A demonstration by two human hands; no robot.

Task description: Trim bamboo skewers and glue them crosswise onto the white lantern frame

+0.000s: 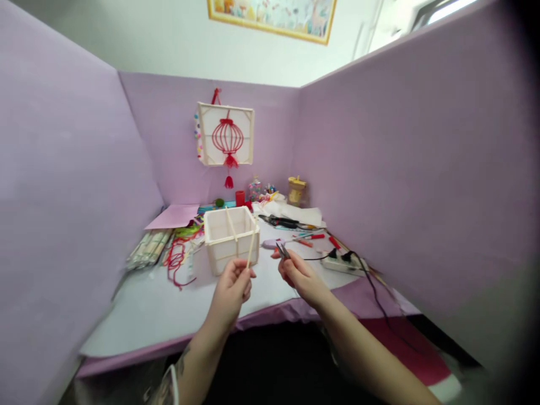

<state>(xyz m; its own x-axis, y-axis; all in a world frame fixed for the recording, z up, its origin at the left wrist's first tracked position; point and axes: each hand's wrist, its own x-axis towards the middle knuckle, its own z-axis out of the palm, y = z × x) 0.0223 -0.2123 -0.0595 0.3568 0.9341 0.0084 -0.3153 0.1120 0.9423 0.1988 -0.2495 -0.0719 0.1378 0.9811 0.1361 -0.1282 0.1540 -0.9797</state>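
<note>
Pinched in my left hand is a thin pale wooden stick, which points upward in front of the box's right corner. My right hand is closed around scissors; their short grey blades point up and left, while the handles are hidden in my fingers. Just beyond my hands stands an open-topped white box with wooden-stick edges. Another stick lies across its top and leans down over the front side. The scissors and the stick in my left hand are apart.
Red cord and bundled sticks lie at left. A lilac glue gun, black-handled pliers, red markers and a power strip with a cable are at right. A finished lantern hangs on the back panel.
</note>
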